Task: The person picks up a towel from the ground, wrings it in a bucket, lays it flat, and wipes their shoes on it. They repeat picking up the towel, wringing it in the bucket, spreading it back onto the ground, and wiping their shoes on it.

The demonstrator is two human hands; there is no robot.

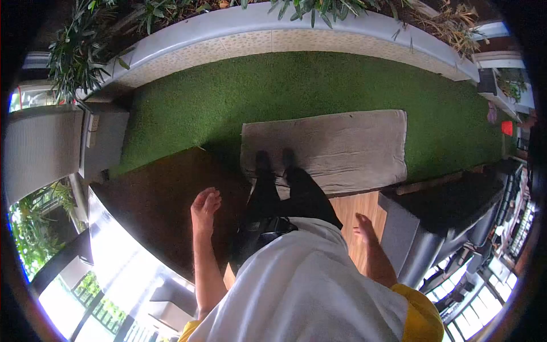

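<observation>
My left hand [205, 204] hangs in the air to the left of my body, over the dark brown floor area [165, 196]. Its fingers are loosely bent, and no object shows in it. On the other side, my right hand [364, 228] hangs above the wood-look floor [356, 208], fingers a little apart and nothing visible in them. Between the hands are my dark trousers and white shirt. My feet, in dark footwear, are on a beige towel-like mat [347, 145], which has a few wrinkles and lies on green artificial grass [239, 85].
A curved low planter wall [228, 40] with leafy plants [74, 62] bounds the far side. Grey cabinet-like blocks [105, 137] stand at the left. A dark, bulky piece of furniture [439, 211] stands close to my right. A small red object [506, 127] is at the far right.
</observation>
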